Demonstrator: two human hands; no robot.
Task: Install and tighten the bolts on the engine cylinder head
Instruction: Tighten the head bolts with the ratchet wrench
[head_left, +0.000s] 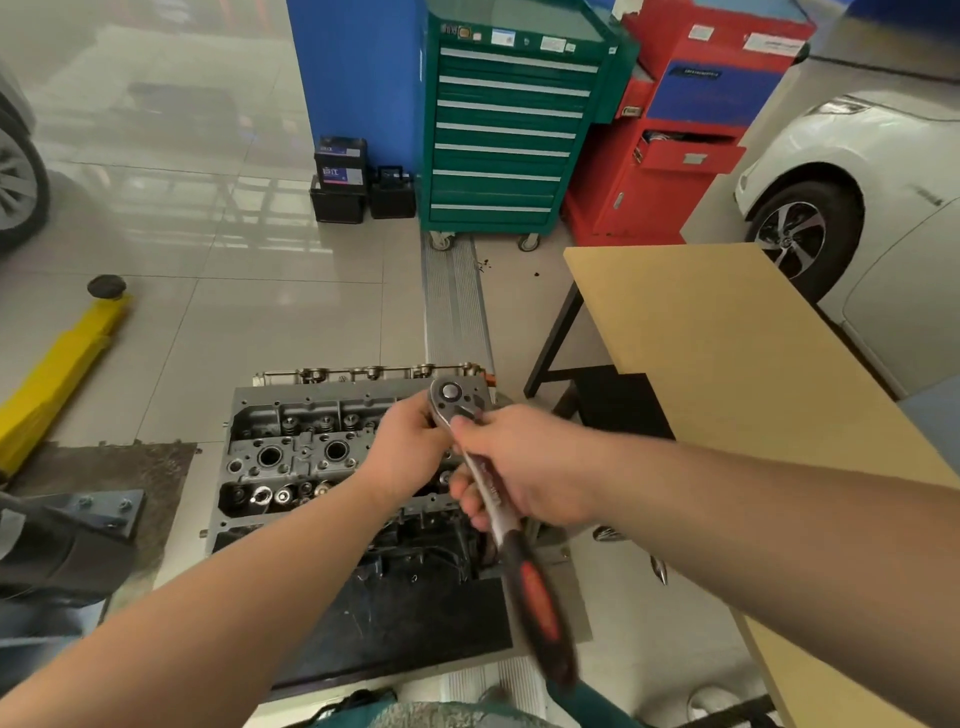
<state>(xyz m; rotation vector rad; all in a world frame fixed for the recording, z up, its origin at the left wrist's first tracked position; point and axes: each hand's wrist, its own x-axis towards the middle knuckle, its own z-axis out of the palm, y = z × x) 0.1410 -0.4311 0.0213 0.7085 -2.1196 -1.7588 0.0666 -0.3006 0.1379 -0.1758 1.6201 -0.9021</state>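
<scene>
**wrenchdad:** Glossy tile floor, green tool cabinet at the back, wooden table on your right, white car behind it. Your cylinder head sits low on the floor right in front of you. Your right hand is wrapped round the metal shank of the ratchet wrench, and your left hand is curled in under the wrench's head. Can't tell what those fingers are pinching, if anything.

**torque_tim:** My guess: that wrench is steel, stiff and a bit heavy, and the bare shank gets slippery. You'd do better holding the red-and-black rubber handle for leverage. Its long axis runs from the round head, up and away from you over the engine, back down toward your lap.
</scene>
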